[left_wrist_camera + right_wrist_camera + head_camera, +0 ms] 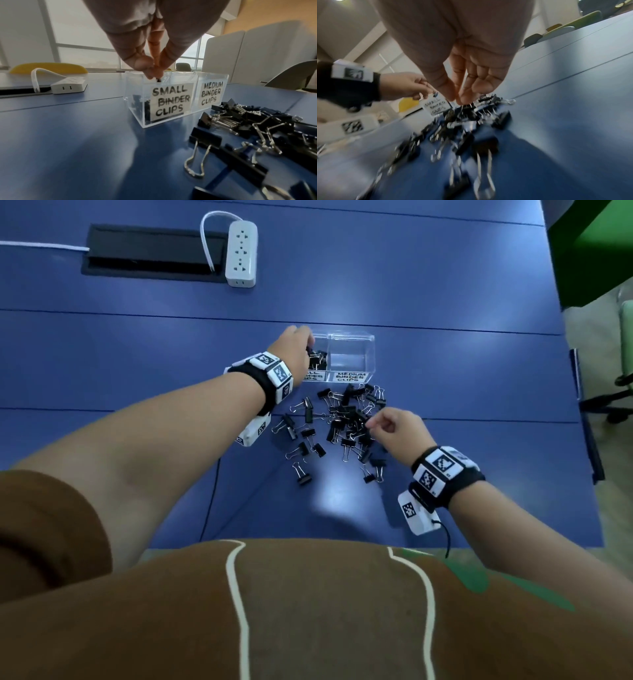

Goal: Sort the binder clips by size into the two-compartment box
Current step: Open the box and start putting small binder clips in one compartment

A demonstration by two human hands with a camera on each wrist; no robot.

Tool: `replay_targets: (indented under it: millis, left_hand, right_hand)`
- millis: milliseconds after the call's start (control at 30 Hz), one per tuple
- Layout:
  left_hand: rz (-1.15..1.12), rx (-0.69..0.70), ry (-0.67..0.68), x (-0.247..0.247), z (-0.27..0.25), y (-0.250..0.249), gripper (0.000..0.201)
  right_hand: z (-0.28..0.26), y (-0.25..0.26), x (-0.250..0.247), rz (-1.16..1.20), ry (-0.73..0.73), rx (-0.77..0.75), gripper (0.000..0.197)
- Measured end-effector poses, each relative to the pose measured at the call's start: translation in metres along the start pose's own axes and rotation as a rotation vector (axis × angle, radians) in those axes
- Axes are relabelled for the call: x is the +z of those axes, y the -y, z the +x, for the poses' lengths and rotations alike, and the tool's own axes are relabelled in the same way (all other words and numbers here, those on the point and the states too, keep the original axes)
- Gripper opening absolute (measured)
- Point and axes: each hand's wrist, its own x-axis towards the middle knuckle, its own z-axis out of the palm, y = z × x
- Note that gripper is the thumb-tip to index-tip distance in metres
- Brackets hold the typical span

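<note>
1. Blue laminate worktop (445, 285) fills the scene, with a white power strip (240, 253) at its far side and chairs and windows behind in the left wrist view.
2. Your left hand (294, 350) is over the left compartment of the clear acrylic two-compartment box (352, 338), fingertips (150, 73) pinched together on a small dark piece that I judge to be a small binder clip (158, 80).
3. Keep that pinch inside the walls of the side labelled "SMALL BINDER CLIPS" and let go low, so the clip cannot bounce over the divider into the side marked "MEDIUM BINDER CLIPS".
4. Your right hand (397, 429) is at the right edge of the loose pile of black binder clips with silver wire handles (342, 422), fingers curled down toward it; the right wrist view is blurred, so I cannot tell whether it grips a clip yet.
5. Single out one clip by its wire handles, because the handles interlock and a tangled neighbour may come along.
6. Check the black body width against the others before choosing a side.
7. Small clips already lie in the left compartment; the medium side looks empty.
8. Most clips lie on the worktop just in front of the box, so the sorting looks early.
</note>
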Motion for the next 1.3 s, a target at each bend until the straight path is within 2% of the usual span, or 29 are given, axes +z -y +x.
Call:
replay_targets:
  millis: [133, 200, 333, 400, 467, 567, 667, 767, 833, 900, 967, 1033, 1133, 1300]
  left_hand:
    - [0.049, 0.049, -0.041, 0.009, -0.009, -0.012, 0.029]
    - [0.043, 0.110, -0.041, 0.020, -0.021, -0.023, 0.026]
    - [0.102, 0.234, 0.099, 0.059, -0.055, -0.038, 0.015]
    - [0.123, 0.262, 0.161, 0.077, -0.070, -0.038, 0.016]
    - [0.118, 0.226, 0.208, 0.089, -0.080, -0.034, 0.023]
    - [0.095, 0.180, 0.232, 0.096, -0.089, -0.025, 0.030]
    - [0.076, 0.204, 0.241, 0.096, -0.097, -0.015, 0.024]
    - [0.027, 0.216, 0.276, 0.093, -0.104, -0.005, 0.018]
    - [-0.007, 0.203, 0.268, 0.091, -0.106, -0.002, 0.013]
    - [-0.030, 0.164, 0.235, 0.089, -0.104, -0.002, 0.011]
    - [-0.045, 0.111, 0.173, 0.088, -0.100, -0.005, 0.010]
    - [-0.057, 0.040, 0.139, 0.085, -0.094, -0.007, 0.013]
    - [-0.059, -0.043, 0.152, 0.082, -0.089, -0.005, 0.019]
    - [-0.036, -0.030, 0.176, 0.078, -0.091, 0.001, 0.017]
  right_hand:
    - [-0.037, -0.020, 0.020, -0.158, 0.129, 0.003, 0.003]
    - [-0.047, -0.025, 0.032, -0.231, 0.170, -0.036, 0.012]
    - [-0.054, -0.029, 0.048, -0.256, 0.165, -0.076, 0.015]
    - [-0.054, -0.030, 0.051, -0.211, 0.143, -0.084, 0.017]
    - [-0.053, -0.030, 0.049, -0.109, 0.119, -0.045, 0.016]
    - [-0.047, -0.028, 0.040, 0.193, 0.040, 0.123, 0.010]
    - [-0.037, -0.027, 0.029, 0.608, 0.006, 0.299, 0.019]
    - [-0.024, -0.025, 0.014, 0.793, -0.004, 0.364, 0.026]
    - [-0.014, -0.028, 0.010, 0.736, -0.016, 0.341, 0.017]
    - [-0.004, -0.030, 0.010, 0.508, -0.022, 0.269, 0.007]
    - [0.004, -0.029, 0.011, 0.221, -0.029, 0.173, 0.009]
    - [0.008, -0.023, 0.014, 0.054, -0.019, 0.078, 0.011]
    - [0.014, -0.012, 0.023, -0.072, 0.013, -0.026, 0.011]
    - [0.025, 0.006, 0.034, -0.223, 0.054, -0.020, 0.025]
